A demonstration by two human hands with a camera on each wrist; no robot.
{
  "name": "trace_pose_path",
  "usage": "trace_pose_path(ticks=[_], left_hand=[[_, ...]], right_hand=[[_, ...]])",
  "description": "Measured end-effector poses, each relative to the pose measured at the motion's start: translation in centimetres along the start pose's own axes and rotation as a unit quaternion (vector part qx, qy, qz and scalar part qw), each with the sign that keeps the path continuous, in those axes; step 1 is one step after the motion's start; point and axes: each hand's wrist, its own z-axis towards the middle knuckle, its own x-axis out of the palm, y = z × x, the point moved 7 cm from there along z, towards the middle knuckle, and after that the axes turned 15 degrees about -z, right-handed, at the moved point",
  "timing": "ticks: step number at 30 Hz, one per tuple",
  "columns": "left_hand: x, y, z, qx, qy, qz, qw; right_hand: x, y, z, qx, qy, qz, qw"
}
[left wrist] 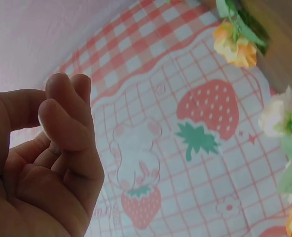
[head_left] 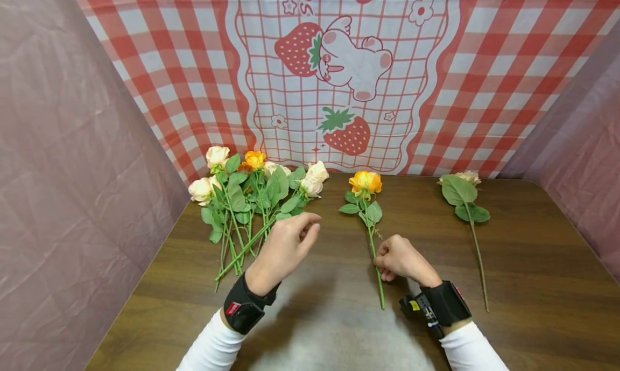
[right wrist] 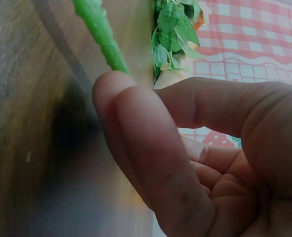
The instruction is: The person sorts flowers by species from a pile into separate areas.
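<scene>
An orange-yellow rose (head_left: 365,183) with a green stem lies on the wooden table in the middle. My right hand (head_left: 401,259) pinches its stem low down between thumb and fingers. Close up in the right wrist view, the bumpy green stem (right wrist: 100,32) runs out from the fingertips. Over the table to the left, my left hand (head_left: 290,242) hovers with loosely bent fingers and holds nothing. In the left wrist view its palm (left wrist: 42,197) is bare. Beside and behind it lies a pile of cream and orange roses (head_left: 237,196), their stems crossing.
Apart on the right lies a single pale rose (head_left: 467,190), leaves up, its brownish stem toward me. A red-and-white checked cloth (head_left: 504,80) with strawberries hangs behind the wooden table (head_left: 542,252). Pinkish curtains (head_left: 72,172) hang at both sides.
</scene>
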Motion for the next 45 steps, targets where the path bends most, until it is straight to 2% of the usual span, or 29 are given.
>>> trace_pose_path(ticks=[7, 17, 25, 29, 33, 37, 40, 45], left_hand=[[-1.9, 0.3, 0.2, -0.007, -0.03, -0.003, 0.9995], [-3.0, 0.7, 0.3, -0.012, -0.044, -0.001, 0.999], [-4.4, 1.7, 0.2, -0.043, -0.056, 0.03, 0.997], [-5.2, 2.8, 0.1, -0.075, -0.054, 0.053, 0.9942], [-6.3, 4.5, -0.1, -0.129, -0.055, 0.083, 0.9866], [-6.9, 6.4, -0.3, -0.174, -0.048, 0.132, 0.9748], [-6.7, 8.2, -0.7, -0.211, -0.029, 0.175, 0.9614], [-6.3, 11.3, -1.5, -0.274, 0.013, 0.217, 0.9369]], right_hand=[[0.2, 0.0, 0.0, 0.0, 0.005, 0.0, 1.0], [0.0, -0.1, 0.0, 0.012, 0.015, -0.002, 0.9998], [-1.4, 0.7, -0.4, -0.023, -0.021, -0.007, 0.9995], [-1.8, 1.0, -0.5, -0.033, -0.042, -0.009, 0.9985], [-2.1, 1.3, -0.6, -0.041, -0.055, -0.009, 0.9976], [-2.4, 1.7, -0.7, -0.051, -0.063, -0.013, 0.9966], [-2.5, 2.1, -0.9, -0.062, -0.071, -0.02, 0.9954], [-2.7, 2.6, -1.2, -0.071, -0.085, -0.032, 0.9933]])
